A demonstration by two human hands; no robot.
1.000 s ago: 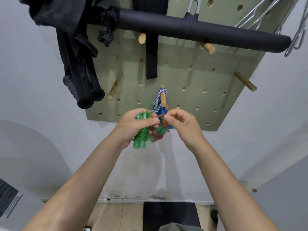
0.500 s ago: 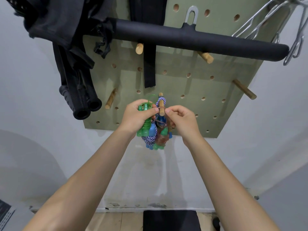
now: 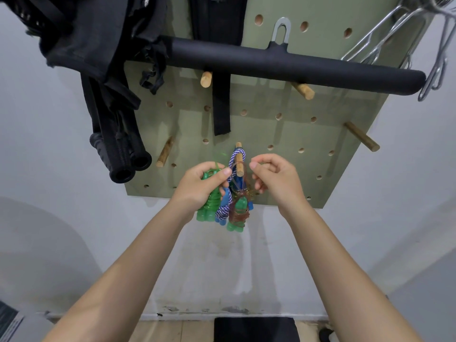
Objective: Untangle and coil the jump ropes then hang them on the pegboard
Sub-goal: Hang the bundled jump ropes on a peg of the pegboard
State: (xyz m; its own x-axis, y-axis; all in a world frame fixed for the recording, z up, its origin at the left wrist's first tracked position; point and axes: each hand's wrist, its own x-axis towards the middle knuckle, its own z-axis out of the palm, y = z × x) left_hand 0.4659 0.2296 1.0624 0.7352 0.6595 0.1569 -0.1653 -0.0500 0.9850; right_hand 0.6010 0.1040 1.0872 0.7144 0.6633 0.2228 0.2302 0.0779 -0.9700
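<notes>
On the green pegboard [image 3: 283,134] a wooden peg [image 3: 238,161] carries a blue-and-white braided jump rope [image 3: 236,155] and the loop of a brown translucent jump rope [image 3: 238,213], whose green handles hang below the board's lower edge. My left hand [image 3: 199,186] grips a coiled green jump rope [image 3: 209,209] with green handles, just left of the peg, thumb pressed on a thin green loop. My right hand [image 3: 274,180] hovers just right of the peg with curled fingers; its thumb and forefinger are apart and nothing shows between them.
A long black foam bar [image 3: 283,67] hangs across the board above. Black foam grips and straps [image 3: 121,154] hang at the left, metal hooks [image 3: 434,70] at the upper right. Bare wooden pegs [image 3: 164,154] [image 3: 362,139] stick out on both sides. A black mat [image 3: 256,329] lies on the floor.
Both hands rose to the peg and the brown rope's loop went over it. My right hand then let go and drew slightly right; my left hand still holds the green rope.
</notes>
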